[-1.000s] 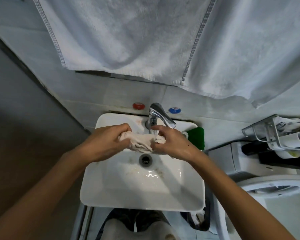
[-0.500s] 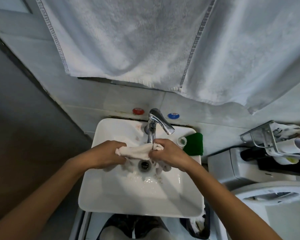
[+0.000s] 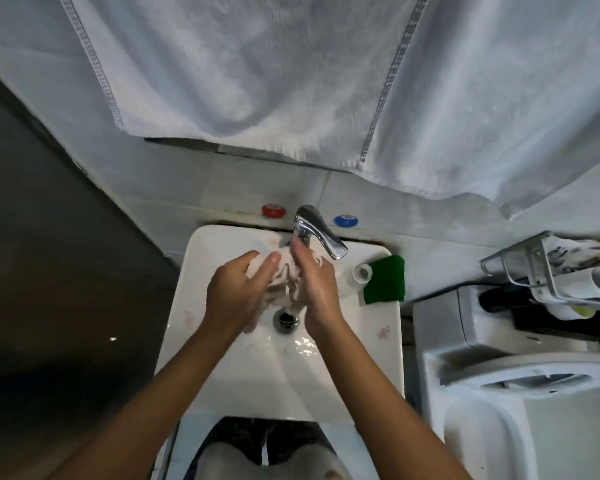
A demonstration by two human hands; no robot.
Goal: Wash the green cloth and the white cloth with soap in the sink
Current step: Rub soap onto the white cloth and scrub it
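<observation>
Head view: both hands, left hand (image 3: 238, 292) and right hand (image 3: 317, 289), fingers gripping white cloth (image 3: 284, 278) over sink (image 3: 222, 368), scrubbing step; green cloth (image 3: 385, 278) likely next.

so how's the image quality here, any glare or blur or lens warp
Head view: strong wide-angle warp bends the sink edges and wall lines; specular glare sits on the wet basin below the drain and on the chrome faucet; the left side falls into deep shadow; the white cloth between left hand and right hand is slightly soft.
</observation>
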